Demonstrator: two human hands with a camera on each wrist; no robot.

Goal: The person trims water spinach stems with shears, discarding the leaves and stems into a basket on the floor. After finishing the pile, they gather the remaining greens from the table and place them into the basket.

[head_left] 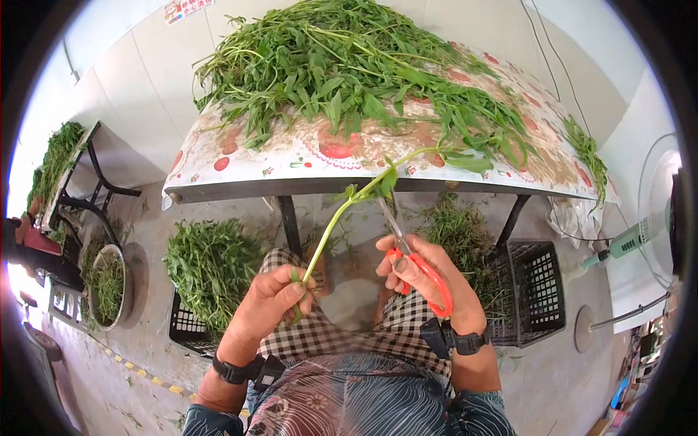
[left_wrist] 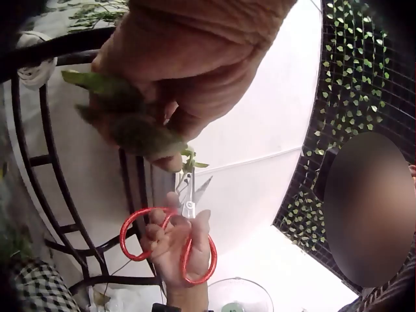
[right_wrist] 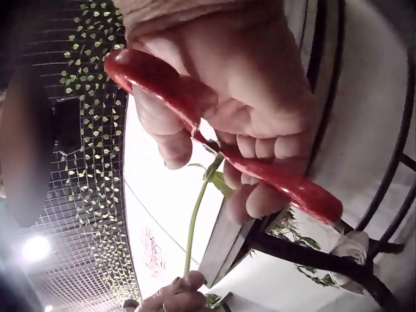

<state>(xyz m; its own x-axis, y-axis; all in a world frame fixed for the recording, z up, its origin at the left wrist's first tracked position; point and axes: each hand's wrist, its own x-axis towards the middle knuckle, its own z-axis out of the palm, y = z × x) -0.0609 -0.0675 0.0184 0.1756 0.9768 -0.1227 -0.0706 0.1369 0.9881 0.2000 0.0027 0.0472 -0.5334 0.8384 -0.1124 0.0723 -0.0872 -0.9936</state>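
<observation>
My left hand [head_left: 280, 294] pinches the lower end of a long green stalk [head_left: 342, 214] that slants up toward the table edge, its leafy tip [head_left: 385, 180] near the scissor blades. In the left wrist view the same hand [left_wrist: 175, 78] grips the leaves. My right hand [head_left: 425, 272] holds red-handled scissors [head_left: 425, 272], fingers through the loops, blades [head_left: 392, 221] pointing up at the stalk. The scissors [left_wrist: 185, 244] also appear in the left wrist view, and the red handles [right_wrist: 260, 166] fill the right wrist view, with the stalk [right_wrist: 195, 221] beyond.
A table [head_left: 291, 171] with a patterned cloth carries a big heap of leafy greens [head_left: 349, 65]. Below it stand a black crate of greens [head_left: 207, 269] on the left, a black crate [head_left: 534, 291] on the right and a bowl [head_left: 109, 287]. A fan [head_left: 654, 218] stands far right.
</observation>
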